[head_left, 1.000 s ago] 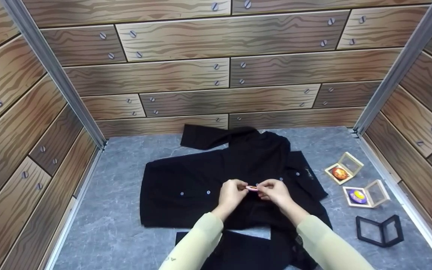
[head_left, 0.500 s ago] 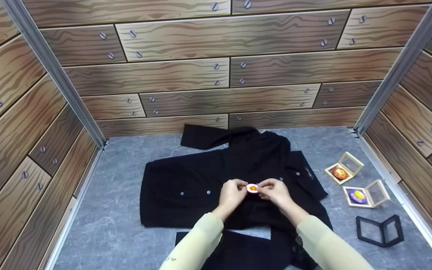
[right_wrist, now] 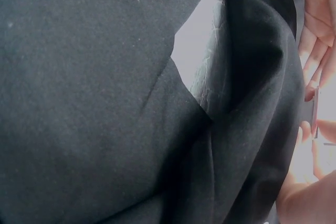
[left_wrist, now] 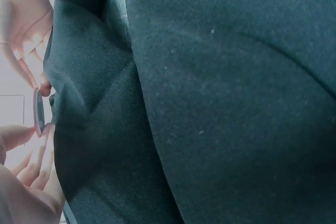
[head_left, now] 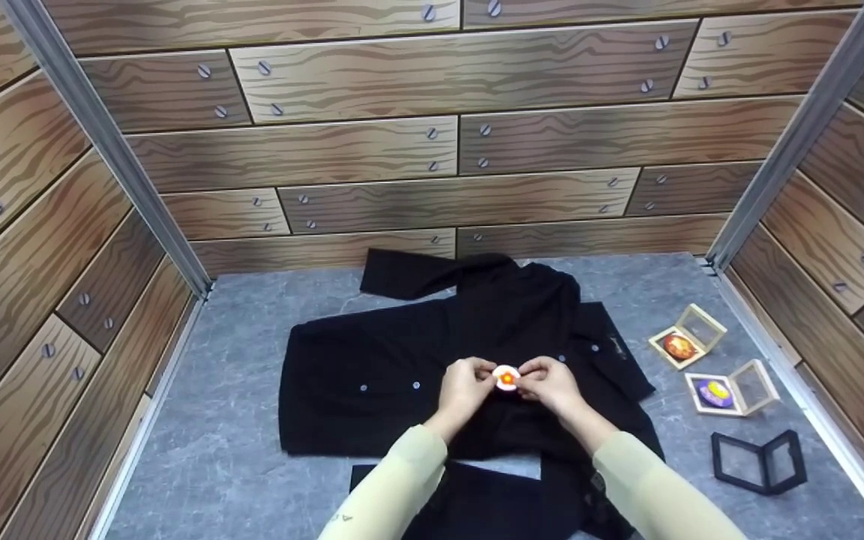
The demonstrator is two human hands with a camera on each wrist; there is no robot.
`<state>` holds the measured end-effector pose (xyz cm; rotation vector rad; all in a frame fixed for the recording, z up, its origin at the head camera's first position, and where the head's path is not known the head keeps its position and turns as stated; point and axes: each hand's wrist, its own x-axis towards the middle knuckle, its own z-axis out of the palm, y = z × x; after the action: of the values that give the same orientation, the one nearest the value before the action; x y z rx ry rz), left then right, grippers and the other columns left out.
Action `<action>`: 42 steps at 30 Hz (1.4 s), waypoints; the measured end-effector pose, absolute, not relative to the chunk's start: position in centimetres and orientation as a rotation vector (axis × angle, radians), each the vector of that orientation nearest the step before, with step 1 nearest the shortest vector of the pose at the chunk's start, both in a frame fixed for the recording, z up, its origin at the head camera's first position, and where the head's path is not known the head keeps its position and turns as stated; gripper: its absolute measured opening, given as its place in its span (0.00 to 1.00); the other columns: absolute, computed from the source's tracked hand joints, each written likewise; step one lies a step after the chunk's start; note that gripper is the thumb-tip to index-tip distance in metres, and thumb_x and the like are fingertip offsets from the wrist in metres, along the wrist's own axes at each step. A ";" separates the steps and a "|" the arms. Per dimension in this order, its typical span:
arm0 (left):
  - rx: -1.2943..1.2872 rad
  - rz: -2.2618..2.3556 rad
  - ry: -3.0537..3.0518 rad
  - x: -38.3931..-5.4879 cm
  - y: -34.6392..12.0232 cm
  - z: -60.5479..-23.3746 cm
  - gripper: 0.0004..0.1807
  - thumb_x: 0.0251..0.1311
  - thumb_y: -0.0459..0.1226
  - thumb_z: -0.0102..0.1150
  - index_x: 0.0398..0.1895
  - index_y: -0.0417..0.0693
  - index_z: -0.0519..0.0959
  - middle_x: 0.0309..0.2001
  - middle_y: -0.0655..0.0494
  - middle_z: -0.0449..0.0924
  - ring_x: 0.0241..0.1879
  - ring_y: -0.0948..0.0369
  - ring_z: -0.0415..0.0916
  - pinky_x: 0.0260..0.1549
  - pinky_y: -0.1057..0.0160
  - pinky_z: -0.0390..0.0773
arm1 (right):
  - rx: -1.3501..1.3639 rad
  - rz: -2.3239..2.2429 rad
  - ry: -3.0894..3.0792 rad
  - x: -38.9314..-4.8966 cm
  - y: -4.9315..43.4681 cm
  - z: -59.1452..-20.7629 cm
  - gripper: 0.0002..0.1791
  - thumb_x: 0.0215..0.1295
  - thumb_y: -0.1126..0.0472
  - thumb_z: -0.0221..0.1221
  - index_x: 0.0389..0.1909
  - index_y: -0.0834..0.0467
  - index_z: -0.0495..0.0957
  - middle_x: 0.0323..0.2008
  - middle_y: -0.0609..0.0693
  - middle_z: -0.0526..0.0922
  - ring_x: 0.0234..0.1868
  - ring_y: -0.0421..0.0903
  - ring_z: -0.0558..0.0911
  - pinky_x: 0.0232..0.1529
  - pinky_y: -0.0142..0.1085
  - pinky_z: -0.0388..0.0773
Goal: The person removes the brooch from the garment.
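Observation:
A small round badge (head_left: 506,378), white with an orange-red centre, is pinched between my two hands over a black shirt (head_left: 372,352). My left hand (head_left: 464,386) holds its left edge with thumb and fingertips. On the opposite edge, the fingertips of my right hand (head_left: 550,383) pinch it too. Its printed face is turned up toward the head view. Seen edge-on in the left wrist view, the badge (left_wrist: 39,111) is a thin disc beside the dark cloth. The shirt lies spread on the grey floor, with pale buttons (head_left: 416,385) showing.
Two light-framed display boxes stand open at the right, one with an orange badge (head_left: 679,346), one with a purple and yellow badge (head_left: 715,392). Nearer lies an open black frame (head_left: 760,463). Wood-patterned walls (head_left: 372,150) enclose the grey floor (head_left: 214,420).
The badge has tipped from nearly edge-on to showing its printed face to the head view. Both hands have stayed in almost the same place.

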<state>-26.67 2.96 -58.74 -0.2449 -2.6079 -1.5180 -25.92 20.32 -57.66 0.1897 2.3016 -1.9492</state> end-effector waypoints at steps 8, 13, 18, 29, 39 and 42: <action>-0.262 -1.515 -2.601 -26.5 2.8 -58.6 0.10 0.53 0.25 0.72 0.39 0.36 0.90 0.32 0.47 0.92 0.33 0.57 0.90 0.33 0.71 0.83 | 0.188 -1.961 2.298 -26.0 20.2 -57.9 0.15 0.59 0.78 0.66 0.47 0.78 0.77 0.25 0.50 0.88 0.24 0.38 0.85 0.29 0.28 0.85; -0.258 -1.538 -2.594 -26.4 2.8 -58.8 0.10 0.54 0.24 0.72 0.40 0.36 0.90 0.32 0.47 0.92 0.32 0.58 0.90 0.33 0.71 0.84 | 0.190 -1.919 2.303 -25.8 20.2 -57.9 0.15 0.61 0.76 0.66 0.47 0.79 0.80 0.26 0.48 0.88 0.25 0.38 0.85 0.29 0.28 0.86; -0.251 -1.564 -2.596 -26.4 2.7 -58.9 0.10 0.54 0.24 0.71 0.40 0.37 0.90 0.32 0.47 0.92 0.31 0.60 0.89 0.33 0.72 0.83 | 0.194 -1.937 2.263 -25.7 20.3 -57.9 0.12 0.63 0.76 0.65 0.45 0.79 0.80 0.25 0.47 0.87 0.24 0.38 0.85 0.29 0.29 0.86; -0.298 -1.582 -2.590 -26.3 2.6 -58.9 0.10 0.54 0.24 0.71 0.40 0.38 0.89 0.31 0.47 0.92 0.30 0.60 0.89 0.32 0.72 0.83 | 0.219 -1.991 2.211 -25.5 20.3 -57.9 0.10 0.66 0.75 0.64 0.45 0.78 0.79 0.24 0.48 0.86 0.22 0.38 0.84 0.28 0.28 0.85; -0.288 -1.586 -2.604 -26.3 2.6 -58.9 0.09 0.54 0.24 0.71 0.39 0.38 0.88 0.31 0.47 0.92 0.30 0.61 0.88 0.33 0.72 0.83 | 0.233 -2.026 2.176 -25.6 20.3 -58.0 0.11 0.67 0.76 0.62 0.47 0.81 0.78 0.24 0.48 0.86 0.22 0.37 0.84 0.27 0.27 0.85; -0.287 -1.580 -2.607 -26.3 2.6 -58.9 0.09 0.54 0.24 0.71 0.39 0.38 0.88 0.31 0.48 0.92 0.30 0.62 0.88 0.33 0.72 0.82 | 0.248 -2.014 2.180 -25.6 20.3 -58.0 0.12 0.68 0.76 0.61 0.47 0.81 0.78 0.24 0.48 0.85 0.22 0.36 0.83 0.27 0.27 0.84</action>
<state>-26.26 2.62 -58.88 -0.2873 -2.6073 -1.5802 -25.61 20.33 -57.95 0.2484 2.1802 -2.0143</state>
